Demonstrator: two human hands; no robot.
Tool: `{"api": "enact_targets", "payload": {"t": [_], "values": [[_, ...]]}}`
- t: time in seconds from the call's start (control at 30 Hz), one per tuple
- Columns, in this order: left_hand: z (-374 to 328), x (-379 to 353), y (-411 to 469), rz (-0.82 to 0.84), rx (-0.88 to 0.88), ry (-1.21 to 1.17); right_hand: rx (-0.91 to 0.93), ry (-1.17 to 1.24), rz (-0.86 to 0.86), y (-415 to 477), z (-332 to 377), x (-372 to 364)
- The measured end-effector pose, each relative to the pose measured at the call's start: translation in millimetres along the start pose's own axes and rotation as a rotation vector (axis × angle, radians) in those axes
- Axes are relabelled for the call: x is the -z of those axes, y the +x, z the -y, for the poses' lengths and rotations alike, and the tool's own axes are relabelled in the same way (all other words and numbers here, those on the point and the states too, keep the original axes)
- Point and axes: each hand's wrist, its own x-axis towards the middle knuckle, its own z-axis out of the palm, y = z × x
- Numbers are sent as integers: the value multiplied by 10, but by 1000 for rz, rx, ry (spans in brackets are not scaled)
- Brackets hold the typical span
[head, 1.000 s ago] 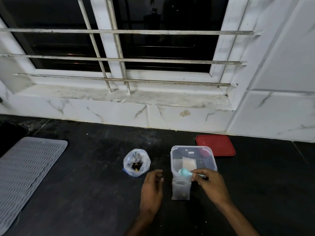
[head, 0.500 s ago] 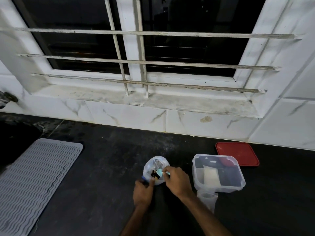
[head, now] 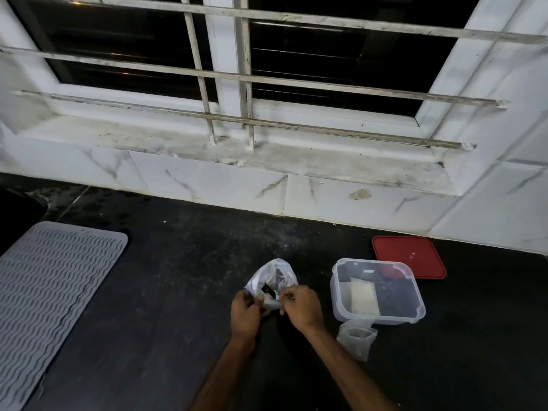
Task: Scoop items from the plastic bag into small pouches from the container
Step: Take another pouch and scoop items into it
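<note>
A small clear plastic bag (head: 274, 275) with dark items inside stands on the black counter. My left hand (head: 246, 312) grips its near left rim. My right hand (head: 302, 307) pinches a small teal spoon (head: 275, 295) whose bowl dips into the bag's mouth. To the right sits a clear plastic container (head: 378, 292) holding a stack of pale pouches. A small clear pouch (head: 357, 339) stands upright just in front of the container, apart from both hands.
A red lid (head: 409, 256) lies behind the container near the wall. A grey ribbed mat (head: 44, 292) covers the counter's left side. White marble tiles and a barred window sill run along the back.
My right hand carried the teal spoon from above the pouch leftward to the plastic bag. My left hand moved forward and took hold of the bag's rim.
</note>
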Motion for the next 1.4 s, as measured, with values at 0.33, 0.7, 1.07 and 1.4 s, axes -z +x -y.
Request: {"api": "enact_targets", "payload": {"t": [0.33,0.7,1.07,1.4], "values": [[-133,49,-135,121,-5,205,-265,427,8,-32,-6,-51],[-100,114,-152,-28,83,93,-232,495,-57,-210,52,199],[-338,80,-705,-297,-515,380,-222,662,53,-674,16,1028],[173,-756,-1020,333,-390,554,-153,484,-14,-983,-900,1749]]}}
